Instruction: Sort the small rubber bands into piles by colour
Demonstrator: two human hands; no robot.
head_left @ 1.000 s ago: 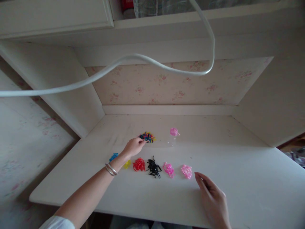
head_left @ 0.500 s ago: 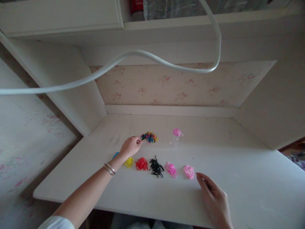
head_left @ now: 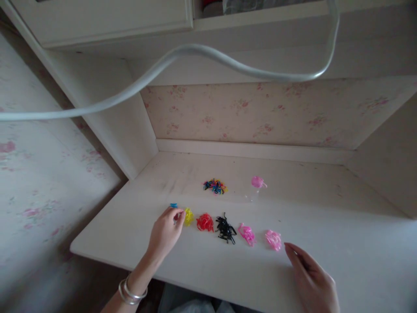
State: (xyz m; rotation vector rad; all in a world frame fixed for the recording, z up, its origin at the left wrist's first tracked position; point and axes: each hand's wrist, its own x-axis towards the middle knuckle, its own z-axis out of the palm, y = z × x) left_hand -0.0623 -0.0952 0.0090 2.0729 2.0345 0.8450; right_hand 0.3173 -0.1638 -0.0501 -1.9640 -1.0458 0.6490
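Small rubber bands lie in a row of colour piles on the white desk: blue, yellow, red, black, pink and light pink. Behind the row sits a mixed-colour pile. My left hand is down at the row's left end, fingertips bunched between the blue and yellow piles; whatever they pinch is too small to see. My right hand rests on the desk right of the light pink pile, fingers stretched out, holding nothing.
A small clear bottle with a pink cap stands right of the mixed pile. A white cable loops across the view above the desk. Side panels and a floral back wall enclose the desk; its front edge runs just before my wrists.
My left hand has pulled back from the mixed pile to the blue and yellow piles at the row's left end. The right hand stays put. The view has shifted left.
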